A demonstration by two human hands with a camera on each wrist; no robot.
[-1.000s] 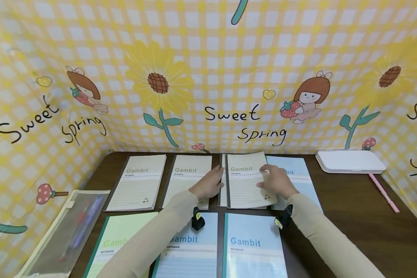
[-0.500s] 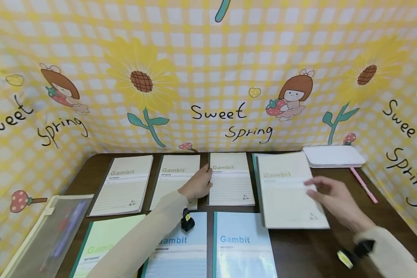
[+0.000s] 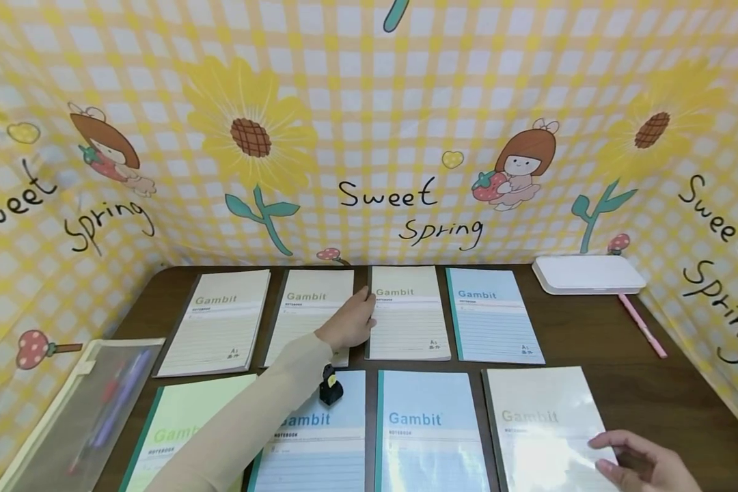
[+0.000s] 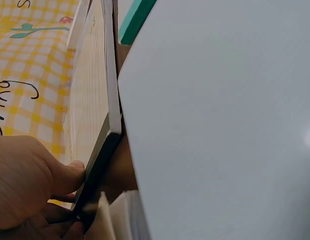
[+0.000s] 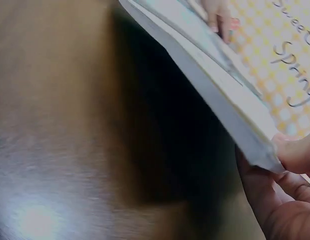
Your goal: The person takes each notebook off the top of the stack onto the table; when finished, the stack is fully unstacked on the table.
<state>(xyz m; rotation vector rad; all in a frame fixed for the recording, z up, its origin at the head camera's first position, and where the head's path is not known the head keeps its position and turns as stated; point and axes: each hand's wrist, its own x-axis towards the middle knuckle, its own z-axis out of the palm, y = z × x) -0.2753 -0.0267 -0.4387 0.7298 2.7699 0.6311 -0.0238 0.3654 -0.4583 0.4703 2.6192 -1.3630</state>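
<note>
Right hand: the right hand (image 3: 642, 466) pinches the near right corner of a beige Gambit notebook (image 3: 544, 427), thumb on the cover, fingers curled beneath; the wrist view shows that corner lifted off the table.
Left hand: the left hand (image 3: 347, 326) rests with relaxed fingers against the spine edge of the back-row beige notebook (image 3: 408, 314), holding nothing.
Change: half a second ago the held notebook hovered over the blue back-row notebook (image 3: 492, 316); now it lies in the front row, just right of the blue front-row notebook (image 3: 426, 434).
Surface: dark brown table (image 3: 652, 383), with a white case (image 3: 587, 275) and pink pen (image 3: 642, 326) at the far right.
Room: yellow checked "Sweet Spring" backdrop (image 3: 406, 137).
</note>
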